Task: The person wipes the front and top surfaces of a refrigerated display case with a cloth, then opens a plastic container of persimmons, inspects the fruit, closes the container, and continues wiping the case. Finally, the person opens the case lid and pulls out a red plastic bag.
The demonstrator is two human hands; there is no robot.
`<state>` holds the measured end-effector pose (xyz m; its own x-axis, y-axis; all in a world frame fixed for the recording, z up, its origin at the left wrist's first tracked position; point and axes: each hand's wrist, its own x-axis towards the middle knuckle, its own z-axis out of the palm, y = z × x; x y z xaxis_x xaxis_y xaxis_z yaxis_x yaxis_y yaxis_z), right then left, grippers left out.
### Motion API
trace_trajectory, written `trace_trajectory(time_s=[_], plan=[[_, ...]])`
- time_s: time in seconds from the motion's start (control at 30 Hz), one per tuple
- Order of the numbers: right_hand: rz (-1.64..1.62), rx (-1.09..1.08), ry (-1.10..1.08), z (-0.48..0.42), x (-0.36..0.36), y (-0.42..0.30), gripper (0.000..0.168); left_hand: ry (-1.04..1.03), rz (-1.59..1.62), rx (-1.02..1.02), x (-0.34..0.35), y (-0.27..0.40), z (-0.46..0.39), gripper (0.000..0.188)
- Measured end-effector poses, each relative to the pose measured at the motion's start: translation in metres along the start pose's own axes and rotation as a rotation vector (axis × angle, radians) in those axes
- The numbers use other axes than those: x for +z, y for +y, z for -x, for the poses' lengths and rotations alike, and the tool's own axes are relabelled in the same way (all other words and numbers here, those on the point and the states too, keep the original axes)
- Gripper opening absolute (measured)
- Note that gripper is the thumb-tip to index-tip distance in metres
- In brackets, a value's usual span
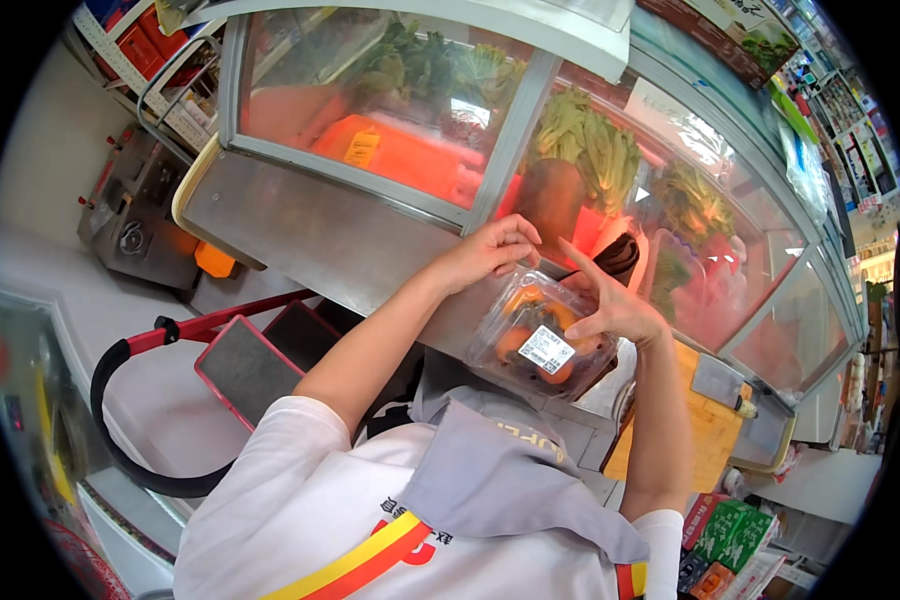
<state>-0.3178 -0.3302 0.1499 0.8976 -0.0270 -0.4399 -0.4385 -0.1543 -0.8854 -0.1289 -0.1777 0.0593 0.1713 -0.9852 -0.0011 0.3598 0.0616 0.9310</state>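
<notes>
A clear plastic clamshell box (487, 330) holds several orange fruits (555, 373) with dark leafy tops, which look like persimmons. A white printed label (547, 350) is on its lid. My right hand (611, 300) is spread at the box's right side, the index finger stretched forward and the thumb over the lid near the label. Just beyond the box, my left hand (504, 249) has loosely bent fingers with nothing visible in them. A dark brown crumpled item (618, 255) shows behind my right hand; whether I touch it is hidden.
A glass-fronted display case (511, 142) with leafy vegetables (611, 154) stands ahead, a steel ledge (330, 232) along its front. On the left is a cart's red-and-black handle (109, 390). A wooden board (709, 420) lies right, with packaged boxes (735, 534) below it.
</notes>
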Motion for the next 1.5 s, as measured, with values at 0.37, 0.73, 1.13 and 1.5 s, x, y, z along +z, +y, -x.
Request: trace_trajectory(time_s=[0.37, 0.73, 1.13, 1.5], plan=[[0.001, 0.027, -0.054, -0.003, -0.003, 0.012, 0.112, -0.034, -0.074, 0.031, 0.017, -0.002, -0.025, 0.025], [-0.129, 0.028, 0.007, -0.005, -0.007, 0.037, 0.112, 0.077, -0.058, -0.017, 0.014, -0.012, -0.024, 0.035], [-0.248, -0.009, -0.015, 0.001, -0.002, 0.024, 0.075, -0.026, -0.084, -0.004, 0.018, -0.014, -0.022, 0.033], [-0.321, -0.033, 0.222, 0.009, -0.011, 0.057, 0.068, -0.054, -0.432, -0.186, -0.011, -0.01, 0.021, 0.019]])
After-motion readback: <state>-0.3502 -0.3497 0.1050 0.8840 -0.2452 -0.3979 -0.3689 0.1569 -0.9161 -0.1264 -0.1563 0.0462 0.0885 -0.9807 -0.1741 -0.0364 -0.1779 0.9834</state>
